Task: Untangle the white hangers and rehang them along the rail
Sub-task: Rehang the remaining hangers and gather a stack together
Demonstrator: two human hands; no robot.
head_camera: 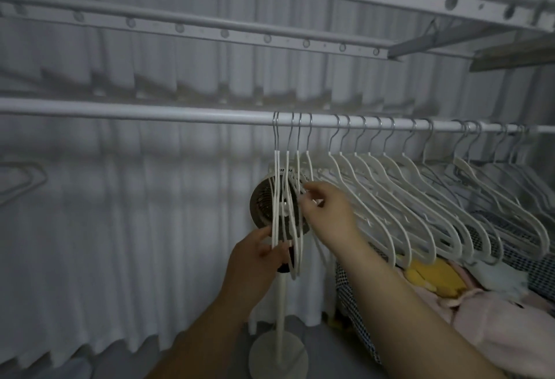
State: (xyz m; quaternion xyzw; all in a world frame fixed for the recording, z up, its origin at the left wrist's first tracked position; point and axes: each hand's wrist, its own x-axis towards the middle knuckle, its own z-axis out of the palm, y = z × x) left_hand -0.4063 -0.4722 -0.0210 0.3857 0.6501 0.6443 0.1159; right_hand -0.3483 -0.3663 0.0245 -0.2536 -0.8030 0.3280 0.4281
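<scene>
A white rail [150, 111] runs across the view at mid height. Several white hangers [414, 198] with metal hooks hang along its right half, slanted to the right. A small group of hangers [286, 174] hangs edge-on at the left end of the row. My left hand [255, 261] pinches the lower part of the leftmost hanger in this group. My right hand [327, 210] grips the shoulder of another hanger in the group, slightly blurred.
A standing fan [264, 204] on a white pole with a round base [277, 357] stands behind the hangers. White curtains [120, 243] cover the back. More rails [195, 22] run overhead. Clothes, pink [492, 327] and yellow [432, 273], lie piled at lower right.
</scene>
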